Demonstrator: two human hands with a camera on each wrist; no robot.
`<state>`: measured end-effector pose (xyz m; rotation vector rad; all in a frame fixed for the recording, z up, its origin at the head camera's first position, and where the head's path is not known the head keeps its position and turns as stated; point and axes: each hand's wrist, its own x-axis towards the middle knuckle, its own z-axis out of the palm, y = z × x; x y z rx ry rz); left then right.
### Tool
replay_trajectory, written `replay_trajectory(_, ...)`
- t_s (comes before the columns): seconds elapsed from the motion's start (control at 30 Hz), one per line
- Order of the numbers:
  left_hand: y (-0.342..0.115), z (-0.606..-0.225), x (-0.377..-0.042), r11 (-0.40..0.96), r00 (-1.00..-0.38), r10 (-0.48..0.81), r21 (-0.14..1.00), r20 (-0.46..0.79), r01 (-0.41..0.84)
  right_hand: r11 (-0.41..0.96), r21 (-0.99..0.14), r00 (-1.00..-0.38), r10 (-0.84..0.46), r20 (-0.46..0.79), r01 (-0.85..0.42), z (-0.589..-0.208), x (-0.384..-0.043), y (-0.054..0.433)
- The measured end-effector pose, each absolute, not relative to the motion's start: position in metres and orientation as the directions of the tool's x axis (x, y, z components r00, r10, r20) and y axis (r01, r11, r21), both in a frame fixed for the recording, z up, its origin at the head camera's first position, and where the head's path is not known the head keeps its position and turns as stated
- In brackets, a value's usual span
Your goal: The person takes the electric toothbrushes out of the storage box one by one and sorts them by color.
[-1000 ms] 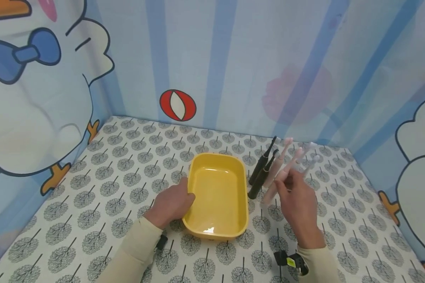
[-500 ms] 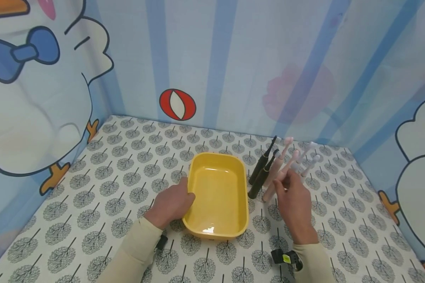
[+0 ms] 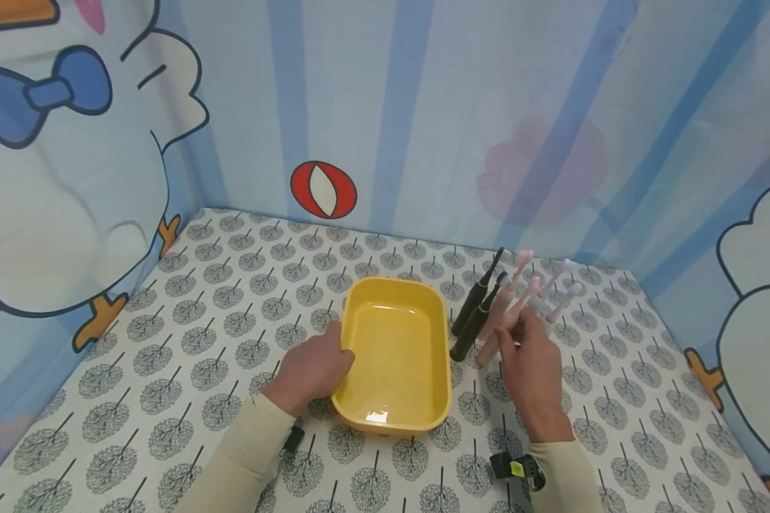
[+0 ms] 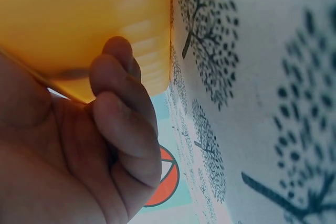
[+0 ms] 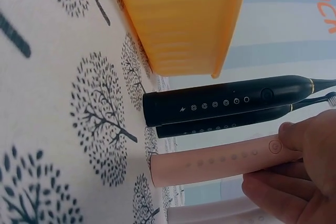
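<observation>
In the head view a yellow plastic tub sits on the patterned cloth. My left hand grips its left rim, with curled fingers under the rim against the outer wall in the left wrist view. My right hand pinches a pink electric toothbrush near its button, thumb on the front and fingers behind. That toothbrush stands upright, its base close to the cloth. Two black electric toothbrushes stand upright beside it. Another pink toothbrush is behind, and two white ones stand to the right, partly hidden by my hand.
The cloth with tree prints covers the table. A curtain with ducks and stripes closes off the back and both sides. The black toothbrushes stand close to the tub's right wall.
My right hand has moved a little to the left with the pink toothbrush, bringing it nearer the black ones. My left hand and the tub have stayed in place.
</observation>
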<state>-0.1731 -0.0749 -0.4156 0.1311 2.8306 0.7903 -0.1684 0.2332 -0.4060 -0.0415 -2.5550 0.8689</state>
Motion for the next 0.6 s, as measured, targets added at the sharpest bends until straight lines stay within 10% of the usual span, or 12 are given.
replay_trajectory(0.6, -0.0746, -0.4152, -0.1738, 0.855, -0.974, 0.138, 0.519, -0.179, 0.026, 0.772, -0.635, -0.932, 0.210, 0.296, -0.027, -0.3997, -0.1627, 0.2331)
